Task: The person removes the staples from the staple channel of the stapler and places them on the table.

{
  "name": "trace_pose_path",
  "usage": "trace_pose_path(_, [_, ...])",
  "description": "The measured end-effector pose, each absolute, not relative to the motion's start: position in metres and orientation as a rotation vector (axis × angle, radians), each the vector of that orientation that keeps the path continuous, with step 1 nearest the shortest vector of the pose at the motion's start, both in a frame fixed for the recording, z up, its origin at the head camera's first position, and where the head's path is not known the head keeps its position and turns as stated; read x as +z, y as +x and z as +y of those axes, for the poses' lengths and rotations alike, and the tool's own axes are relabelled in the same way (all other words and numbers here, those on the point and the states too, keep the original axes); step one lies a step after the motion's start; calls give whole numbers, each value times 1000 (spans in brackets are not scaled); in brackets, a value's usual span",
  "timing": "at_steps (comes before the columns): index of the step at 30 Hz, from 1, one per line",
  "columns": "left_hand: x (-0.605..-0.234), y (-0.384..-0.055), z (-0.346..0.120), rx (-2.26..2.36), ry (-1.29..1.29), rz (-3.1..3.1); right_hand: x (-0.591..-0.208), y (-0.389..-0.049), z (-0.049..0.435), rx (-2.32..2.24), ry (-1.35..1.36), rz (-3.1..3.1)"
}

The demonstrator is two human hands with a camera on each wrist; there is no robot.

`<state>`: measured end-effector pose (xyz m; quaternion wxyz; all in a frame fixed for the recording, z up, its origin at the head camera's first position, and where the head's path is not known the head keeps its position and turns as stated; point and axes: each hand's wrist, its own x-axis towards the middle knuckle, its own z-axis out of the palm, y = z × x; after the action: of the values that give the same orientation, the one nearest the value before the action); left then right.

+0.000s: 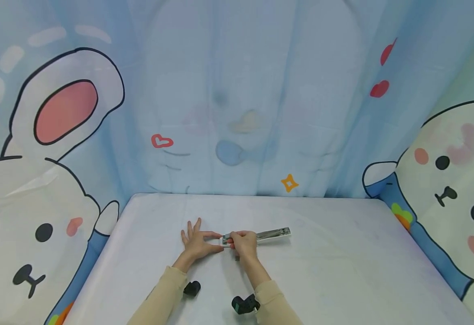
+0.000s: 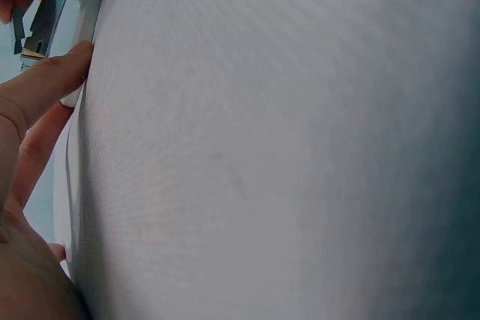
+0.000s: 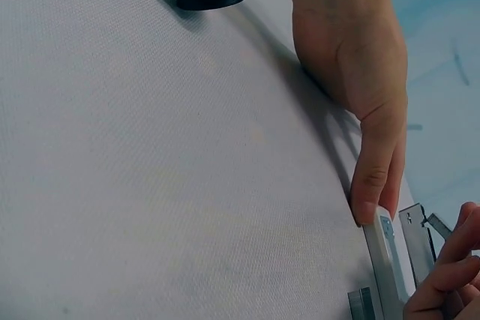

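Note:
A long white stapler (image 1: 274, 234) lies opened out, its silver metal inside showing toward the right. My left hand (image 1: 196, 244) pinches the white end of its base between thumb and index finger, the other fingers spread. In the right wrist view the base (image 3: 385, 256) has a small metal plate at its tip. A metal channel (image 2: 49, 14) stands raised over the base in the left wrist view. My right hand (image 1: 244, 243) pinches a small metal strip (image 2: 17, 31) close beside that channel. The right fingers partly hide the stapler's middle.
A small grey metal block (image 3: 361, 305) lies beside the stapler base. Black wrist devices (image 1: 246, 304) show by both sleeves. The table (image 1: 342, 253) has a white cover, and a blue curtain (image 1: 241, 90) with cartoon figures hangs behind.

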<state>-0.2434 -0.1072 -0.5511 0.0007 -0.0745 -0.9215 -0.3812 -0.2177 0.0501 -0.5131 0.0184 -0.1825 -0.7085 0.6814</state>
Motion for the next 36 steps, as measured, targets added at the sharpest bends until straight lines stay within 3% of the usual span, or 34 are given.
trace_pose_path(36, [-549, -241, -107, -1220, -236, -2901, -515, -189, 105, 2061, -612, -2288])
